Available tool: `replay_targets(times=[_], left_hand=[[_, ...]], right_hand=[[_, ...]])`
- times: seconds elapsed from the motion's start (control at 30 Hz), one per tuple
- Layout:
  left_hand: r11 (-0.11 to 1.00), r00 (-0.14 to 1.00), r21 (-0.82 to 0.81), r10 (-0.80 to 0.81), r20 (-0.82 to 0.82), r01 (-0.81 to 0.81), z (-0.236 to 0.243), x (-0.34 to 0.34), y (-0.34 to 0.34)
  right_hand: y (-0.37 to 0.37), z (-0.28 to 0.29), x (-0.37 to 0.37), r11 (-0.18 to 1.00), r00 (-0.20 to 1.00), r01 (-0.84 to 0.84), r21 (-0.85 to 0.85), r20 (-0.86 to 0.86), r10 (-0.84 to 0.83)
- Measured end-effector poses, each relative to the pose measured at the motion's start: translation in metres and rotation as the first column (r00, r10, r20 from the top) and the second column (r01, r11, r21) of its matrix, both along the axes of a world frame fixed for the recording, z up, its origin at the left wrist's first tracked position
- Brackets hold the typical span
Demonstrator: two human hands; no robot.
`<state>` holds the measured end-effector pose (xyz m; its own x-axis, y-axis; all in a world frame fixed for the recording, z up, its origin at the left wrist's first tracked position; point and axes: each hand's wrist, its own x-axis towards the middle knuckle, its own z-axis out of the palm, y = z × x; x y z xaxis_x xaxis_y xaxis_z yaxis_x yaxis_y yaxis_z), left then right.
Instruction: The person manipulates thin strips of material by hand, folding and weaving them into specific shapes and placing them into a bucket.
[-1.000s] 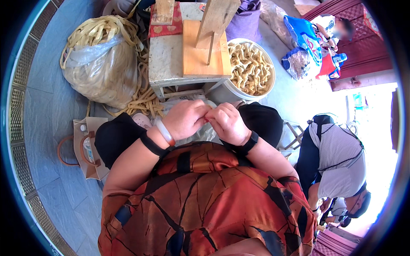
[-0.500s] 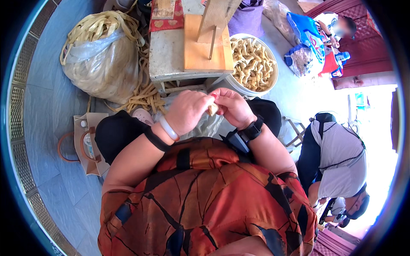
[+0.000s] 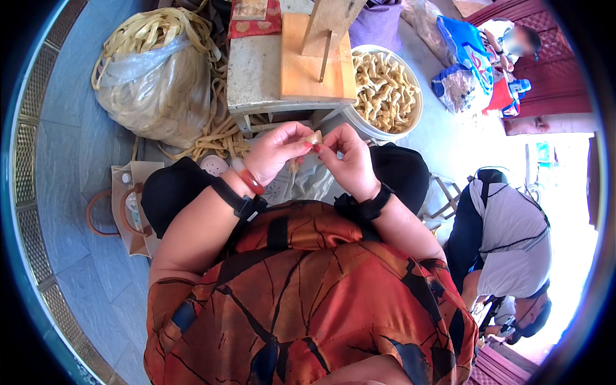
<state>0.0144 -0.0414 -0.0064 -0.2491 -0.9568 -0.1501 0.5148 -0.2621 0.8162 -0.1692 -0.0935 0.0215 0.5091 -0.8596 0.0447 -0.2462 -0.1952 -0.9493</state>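
You can read no words, numbers or signs here. The blue plastic bag (image 3: 459,42) at the upper right bears large white print, but its creases and distance keep you from making it out. On the red package (image 3: 498,97) just beside it, any print is too small and blurred for you to read, as on your black wristband (image 3: 372,208).

A bare left hand (image 3: 277,153) and right hand (image 3: 350,159) pinch a small, folded, pale-tan piece (image 3: 314,137) near a round white bucket (image 3: 362,127) (heaped with knotted tan pieces (image 3: 385,90)) beside a worn, grey-topped table (image 3: 253,70); at left, a bulging translucent plastic bag (image 3: 157,106).
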Motion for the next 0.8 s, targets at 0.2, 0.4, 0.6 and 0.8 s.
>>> replay_targets(times=[0.2,0.4,0.6,0.8], left_hand=[[1.0,0.996,0.027,0.007,-0.094,-0.004,-0.007,-0.002,0.0],[0.993,0.997,-0.109,0.043,0.069,-0.036,-0.016,-0.003,0.0],[0.838,0.791,-0.518,0.429,0.436,-0.17,-0.014,-0.017,-0.003],[0.921,0.837,-0.34,0.333,0.434,-0.19,0.022,-0.001,0.003]], right_hand=[[-0.005,0.015,0.004,0.987,0.995,-0.012,-0.16,-0.095,-0.003],[-0.01,0.001,-0.005,0.959,0.997,-0.071,0.274,0.057,0.058],[-0.013,-0.003,-0.014,0.958,0.965,-0.211,0.196,-0.117,0.237],[-0.005,0.015,-0.016,0.905,0.957,-0.283,0.318,0.16,0.243]])
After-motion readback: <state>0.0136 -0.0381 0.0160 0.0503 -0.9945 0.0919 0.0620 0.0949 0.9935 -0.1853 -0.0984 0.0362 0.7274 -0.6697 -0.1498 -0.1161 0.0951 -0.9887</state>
